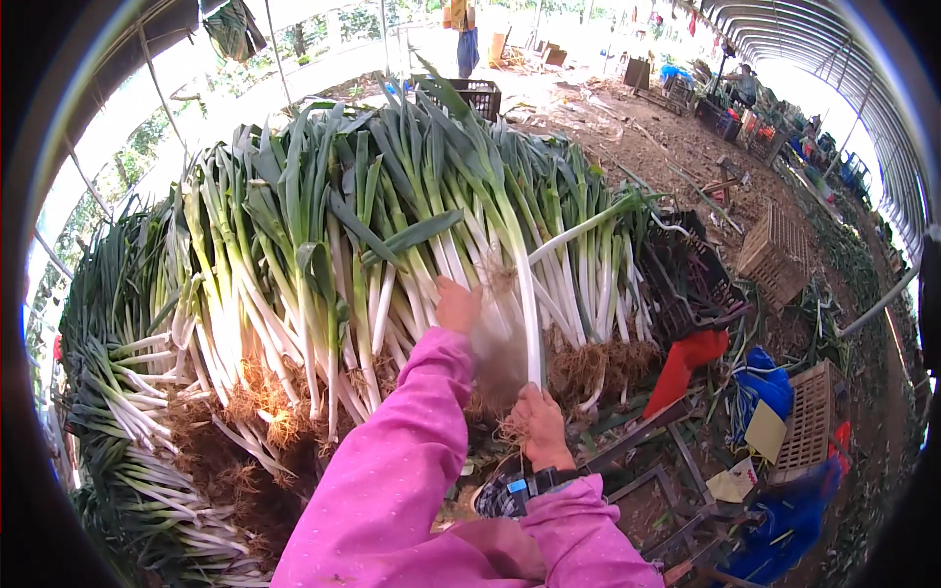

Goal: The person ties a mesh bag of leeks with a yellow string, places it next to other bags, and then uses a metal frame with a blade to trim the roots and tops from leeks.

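A large heap of leeks (284, 255) lies before me, green leaves away from me and root ends toward me. My right hand (539, 423) is closed around the root end of one leek (530, 328), whose long white stalk slants up over the pile with its leaves at the far end. My left hand (458, 306) reaches into the middle of the heap, touching white stalks, thumb and forefinger apart. Part of that hand is hidden by its pink sleeve. A greyish blur between the two hands cannot be made out.
More leeks (147, 480) are stacked at the left. Right of the heap sit a dark plastic crate (691, 279), a red cloth-like piece (686, 367), a metal frame (676, 480) and tan crates (809, 416) beside blue netting (769, 387). A black crate (477, 96) stands behind the heap.
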The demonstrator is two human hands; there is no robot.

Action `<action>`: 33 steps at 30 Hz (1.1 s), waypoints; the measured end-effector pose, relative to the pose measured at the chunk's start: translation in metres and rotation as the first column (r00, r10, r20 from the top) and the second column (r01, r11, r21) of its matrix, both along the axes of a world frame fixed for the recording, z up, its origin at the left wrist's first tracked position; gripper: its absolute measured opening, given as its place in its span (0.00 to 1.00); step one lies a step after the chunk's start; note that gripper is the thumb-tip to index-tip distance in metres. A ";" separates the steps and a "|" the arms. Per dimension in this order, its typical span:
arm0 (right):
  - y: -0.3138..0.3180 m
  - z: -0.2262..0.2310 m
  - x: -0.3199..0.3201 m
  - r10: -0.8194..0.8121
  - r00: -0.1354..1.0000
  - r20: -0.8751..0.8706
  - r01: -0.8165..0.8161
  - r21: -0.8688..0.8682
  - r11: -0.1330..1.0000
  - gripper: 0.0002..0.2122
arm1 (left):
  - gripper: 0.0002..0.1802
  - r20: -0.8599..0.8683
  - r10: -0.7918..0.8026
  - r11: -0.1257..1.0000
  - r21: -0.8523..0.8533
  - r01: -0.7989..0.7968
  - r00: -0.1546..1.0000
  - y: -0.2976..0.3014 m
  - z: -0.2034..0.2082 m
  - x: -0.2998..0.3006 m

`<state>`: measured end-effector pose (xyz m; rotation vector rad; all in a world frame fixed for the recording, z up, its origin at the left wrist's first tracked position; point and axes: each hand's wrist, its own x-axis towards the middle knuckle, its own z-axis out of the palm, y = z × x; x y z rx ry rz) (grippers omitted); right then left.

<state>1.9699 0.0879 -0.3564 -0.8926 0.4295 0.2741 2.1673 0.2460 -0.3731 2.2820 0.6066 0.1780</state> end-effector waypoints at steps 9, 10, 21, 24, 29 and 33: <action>0.027 0.003 0.006 0.033 0.994 0.102 -0.022 -0.105 0.994 0.10 | 0.36 -0.102 -0.054 0.997 -0.051 0.049 0.993 0.011 0.002 0.016; 0.025 0.003 0.008 0.030 0.994 0.101 -0.020 -0.103 0.995 0.10 | 0.37 -0.034 -0.117 0.993 0.026 0.118 0.993 0.004 0.017 0.010; 0.002 0.034 0.014 0.322 0.945 -0.050 -0.313 0.139 0.939 0.19 | 0.19 0.442 -0.590 0.807 0.297 0.511 0.676 -0.009 0.001 -0.079; -0.040 0.011 0.011 0.334 0.942 -0.012 -0.330 0.134 0.935 0.19 | 0.16 -0.089 -0.752 0.658 -0.165 0.735 0.653 -0.016 0.057 -0.064; -0.018 0.022 -0.003 0.136 0.937 0.323 -0.299 0.533 0.792 0.24 | 0.13 -0.326 -0.627 0.362 0.682 0.635 0.708 0.044 0.000 -0.042; -0.018 0.020 0.004 0.044 0.836 0.547 -0.433 0.610 0.663 0.24 | 0.11 -0.250 -0.688 0.258 0.792 0.553 0.681 0.058 -0.020 -0.036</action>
